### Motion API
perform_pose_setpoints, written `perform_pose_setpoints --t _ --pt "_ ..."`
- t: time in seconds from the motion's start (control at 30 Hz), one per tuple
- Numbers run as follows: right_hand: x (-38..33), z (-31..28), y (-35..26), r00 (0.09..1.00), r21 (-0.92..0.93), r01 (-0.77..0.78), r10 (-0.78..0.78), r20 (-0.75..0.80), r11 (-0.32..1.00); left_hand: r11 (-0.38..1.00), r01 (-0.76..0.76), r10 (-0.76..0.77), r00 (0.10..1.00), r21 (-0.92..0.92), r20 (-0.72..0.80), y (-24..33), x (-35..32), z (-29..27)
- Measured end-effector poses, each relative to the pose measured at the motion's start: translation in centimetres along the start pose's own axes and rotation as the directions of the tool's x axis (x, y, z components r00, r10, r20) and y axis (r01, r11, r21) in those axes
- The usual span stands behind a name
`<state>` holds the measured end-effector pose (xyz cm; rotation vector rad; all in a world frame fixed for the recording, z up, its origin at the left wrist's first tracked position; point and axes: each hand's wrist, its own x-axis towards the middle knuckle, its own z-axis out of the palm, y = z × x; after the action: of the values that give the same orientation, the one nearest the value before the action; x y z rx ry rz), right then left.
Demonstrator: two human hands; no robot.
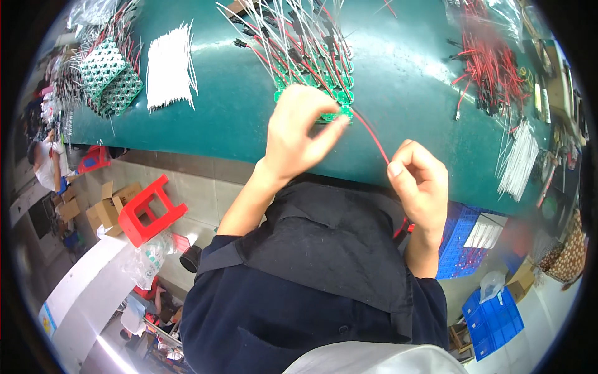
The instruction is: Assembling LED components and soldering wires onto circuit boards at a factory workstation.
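Note:
My right hand point(423, 184) pinches a red wire point(372, 132) between thumb and forefinger. The wire runs up and left to the near right corner of a panel of green circuit boards point(346, 96). At that corner is my left hand point(302, 131), thumb and forefinger curled close together. Whatever lies between those fingertips is too small and blurred to make out. Many red, black and white wires point(299, 43) with small black connectors spread over the panel, pointing away from me. My left hand covers the panel's near left part.
On the green table point(230, 124), a bundle of white cable ties point(171, 68) and stacked green boards point(112, 78) lie left. Red wires point(492, 71) and more white ties point(518, 159) lie right. Below are a red stool point(149, 212) and blue crates point(495, 324). Other people sit far left.

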<state>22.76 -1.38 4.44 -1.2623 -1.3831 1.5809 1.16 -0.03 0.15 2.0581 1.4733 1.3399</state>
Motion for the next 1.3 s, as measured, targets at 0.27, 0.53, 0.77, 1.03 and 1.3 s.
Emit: perform_pose_setpoints --t 0.27,0.53,0.77,1.03,1.3 --pt "2.4 1.8 -0.3 0.995 -0.002 0.102 -0.102 0.012 0.995 0.828 0.348 -0.354 0.933 -0.440 0.072 1.0 -0.9 -1.0" --pt "4.6 5.0 1.9 0.820 -0.426 0.523 -0.573 0.014 0.738 0.463 0.569 -0.576 0.776 -0.680 0.257 1.7 -1.2 -1.9" --pt "5.5 2.0 1.4 0.715 -0.747 0.490 -0.698 0.050 0.449 0.720 0.571 -0.599 0.798 -0.395 0.061 0.3 -0.7 -1.9" --pt "4.7 -7.6 3.4 0.750 -0.848 -0.058 -0.538 -0.386 0.527 0.888 0.438 -0.446 0.894 -0.142 -0.029 -1.2 -1.0 -1.1" --pt "4.5 -8.1 4.5 0.763 -0.787 -0.083 -0.469 -0.445 0.611 0.903 0.412 -0.418 0.908 -0.122 -0.035 -1.4 -1.2 -1.3"
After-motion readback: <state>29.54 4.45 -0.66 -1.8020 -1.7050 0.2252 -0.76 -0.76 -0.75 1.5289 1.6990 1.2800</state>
